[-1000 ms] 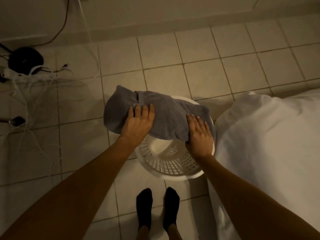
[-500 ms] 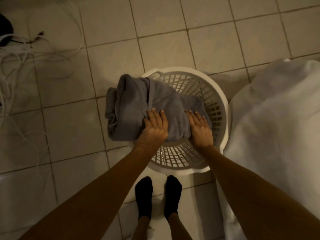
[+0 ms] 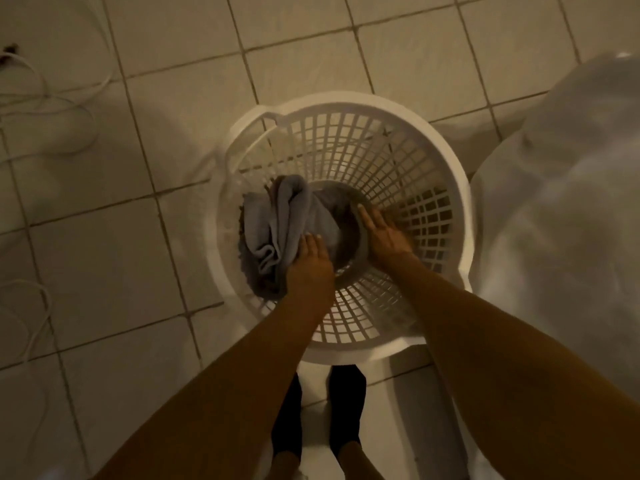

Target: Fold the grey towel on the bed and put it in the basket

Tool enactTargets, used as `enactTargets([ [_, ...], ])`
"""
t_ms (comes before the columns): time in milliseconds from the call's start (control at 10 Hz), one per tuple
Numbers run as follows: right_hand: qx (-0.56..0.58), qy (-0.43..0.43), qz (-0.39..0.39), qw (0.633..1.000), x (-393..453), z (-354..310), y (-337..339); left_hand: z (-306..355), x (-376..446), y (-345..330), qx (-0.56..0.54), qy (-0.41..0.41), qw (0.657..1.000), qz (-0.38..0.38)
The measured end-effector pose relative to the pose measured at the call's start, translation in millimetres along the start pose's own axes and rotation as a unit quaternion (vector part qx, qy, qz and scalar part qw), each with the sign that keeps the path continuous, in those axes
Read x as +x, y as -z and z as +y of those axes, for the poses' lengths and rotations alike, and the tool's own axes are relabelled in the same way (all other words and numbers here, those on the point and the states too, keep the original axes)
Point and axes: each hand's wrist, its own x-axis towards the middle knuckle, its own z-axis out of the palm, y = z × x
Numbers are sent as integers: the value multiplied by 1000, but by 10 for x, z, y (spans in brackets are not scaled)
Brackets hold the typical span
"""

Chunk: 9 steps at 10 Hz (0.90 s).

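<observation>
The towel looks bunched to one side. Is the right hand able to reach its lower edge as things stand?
Probably yes: the right hand is already inside the white plastic lattice basket, beside the grey towel, nothing between.

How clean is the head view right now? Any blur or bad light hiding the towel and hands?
Head view: dim, warm yellowish light, no glare; motion blur softens the grey towel, the left hand and right hand; shadow inside the white basket darkens the towel's right part; the wide lens bends the floor tiles toward the edges; the white bedding is smeared.

tiled floor (image 3: 173,81) | white cables (image 3: 45,109) left | black socks (image 3: 346,410)
</observation>
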Motion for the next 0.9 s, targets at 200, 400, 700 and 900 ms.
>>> enactTargets([
  [200,161,-23,-70,984,-21,-379,-71,-156,46,406,133,48,987,73],
  [400,319,-76,-107,939,-72,-896,-104,-422,-45,478,138,25,990,-4],
  [700,238,-68,-96,964,-369,-733,31,-542,-315,567,74,-34,995,52],
  [900,206,-61,-2,977,-1051,-692,559,-453,-725,806,-24,-22,998,56],
])
